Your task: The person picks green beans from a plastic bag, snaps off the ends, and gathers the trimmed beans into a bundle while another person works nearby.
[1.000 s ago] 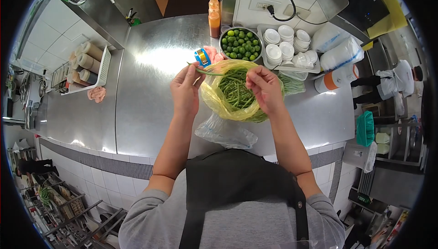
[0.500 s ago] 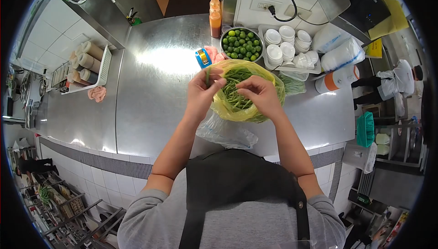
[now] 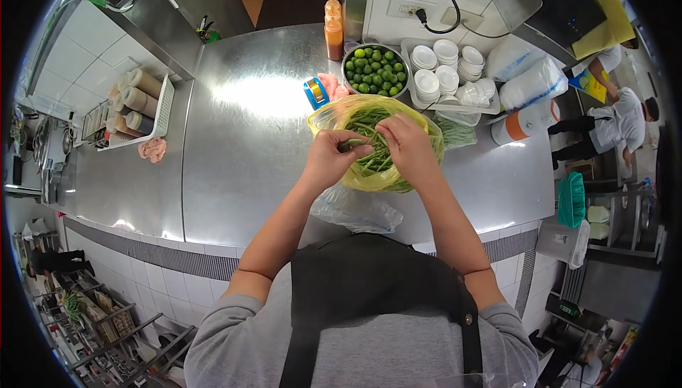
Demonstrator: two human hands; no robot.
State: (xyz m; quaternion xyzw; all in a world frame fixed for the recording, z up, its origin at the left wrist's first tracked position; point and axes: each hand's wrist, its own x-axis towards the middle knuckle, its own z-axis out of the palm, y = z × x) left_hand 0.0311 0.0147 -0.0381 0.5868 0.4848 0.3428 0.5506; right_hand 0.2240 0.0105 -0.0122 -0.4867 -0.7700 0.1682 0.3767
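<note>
A yellow plastic bag (image 3: pixel 334 112), its mouth wide, stands on the counter in front of me, with many thin green beans (image 3: pixel 368 119) inside. My left hand (image 3: pixel 332 160) is over the near left side of the bag, its fingers closed on some green beans that show between thumb and fingers. At the right of the opening is my right hand (image 3: pixel 410 150), thumb and fingertips pinched together above the beans; what they hold, if anything, is hidden. Crumpled clear plastic (image 3: pixel 355 210) lies between the bag and my apron.
Behind the bag stand a bowl of limes (image 3: pixel 374 69), sauce bottles (image 3: pixel 333 33) and a blue tape roll (image 3: pixel 315 92) beside a pink cloth (image 3: pixel 332 86). A tray of white small dishes (image 3: pixel 426 82) and a white-orange container (image 3: pixel 515 128) are right. Another person (image 3: pixel 618 121) stands far right.
My left hand has moved from the bag's far left rim down and right, closer to my right hand. My right hand has shifted slightly. At far right, the other person has changed posture.
</note>
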